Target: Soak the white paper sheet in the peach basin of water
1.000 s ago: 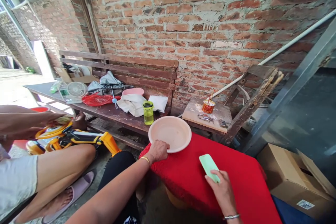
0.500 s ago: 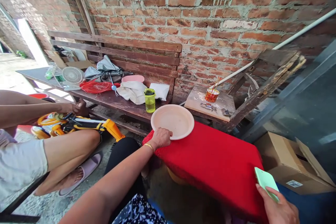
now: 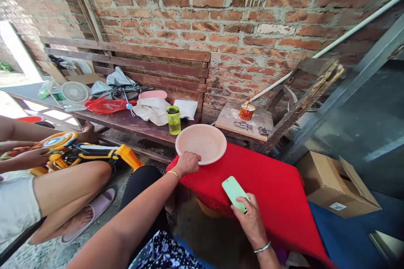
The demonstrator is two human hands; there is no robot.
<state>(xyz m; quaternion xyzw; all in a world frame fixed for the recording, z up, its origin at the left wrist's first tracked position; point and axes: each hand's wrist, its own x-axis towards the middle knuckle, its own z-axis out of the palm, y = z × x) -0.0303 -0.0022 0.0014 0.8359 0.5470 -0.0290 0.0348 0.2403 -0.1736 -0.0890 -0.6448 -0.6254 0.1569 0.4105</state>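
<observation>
1. The mint-green, flat phone with rounded corners [image 3: 234, 193] is in the right hand [image 3: 250, 220], over the bright red cloth cover [image 3: 268, 189]. Thumb and fingers are closed around its near end; the far end is free.
2. The phone's long axis runs obliquely, from the near right to the far left, so its free end points roughly towards the pale pink, round, shallow basin [image 3: 203, 141]. A strip of red cloth lies between them.
3. The basin is at the far left end of the cloth, and the left hand [image 3: 188, 163] is the nearer one to it. Its bent fingers touch the near rim; their tips are partly hidden, so I cannot tell how firmly they hold.
4. The basin looks like smooth plastic, with a thick rounded rim. The phone's surface is matte and plain.
5. The cloth looks soft, its left edge rougher. Behind, the dark brown slatted wooden bench [image 3: 139, 56] carries a translucent yellow-green bottle [image 3: 174, 122].
</observation>
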